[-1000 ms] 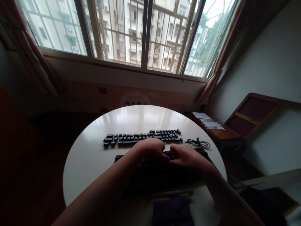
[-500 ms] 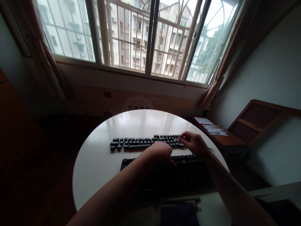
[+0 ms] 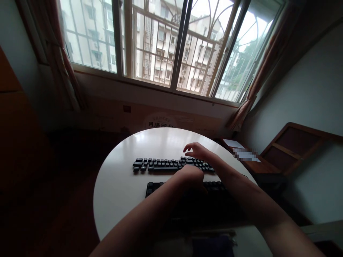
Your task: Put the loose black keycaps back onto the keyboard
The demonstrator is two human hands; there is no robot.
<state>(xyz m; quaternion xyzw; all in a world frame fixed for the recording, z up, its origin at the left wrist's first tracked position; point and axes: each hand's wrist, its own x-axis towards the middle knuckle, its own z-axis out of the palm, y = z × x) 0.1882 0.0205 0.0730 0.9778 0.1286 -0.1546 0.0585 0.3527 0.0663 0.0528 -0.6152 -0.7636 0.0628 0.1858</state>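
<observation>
A round white table [image 3: 120, 185] carries a black keyboard [image 3: 211, 192] close to me. Beyond it, loose black keycaps [image 3: 160, 165] lie set out in rows. My left hand [image 3: 189, 176] rests curled on the keyboard's far edge; what its fingers hold, if anything, is hidden. My right hand [image 3: 198, 151] reaches out over the right part of the keycap rows, fingers apart and slightly bent, with nothing visible in them.
A barred window [image 3: 171, 46] fills the wall ahead, with curtains at both sides. A wooden side table [image 3: 257, 167] with white papers [image 3: 233, 143] stands to the right of the round table. A dark purple object [image 3: 209, 246] lies at the table's near edge.
My right hand left the keyboard, went to the right end of the keycap rows, then moved left and farther over them with its fingers spread. My left hand stayed on the keyboard.
</observation>
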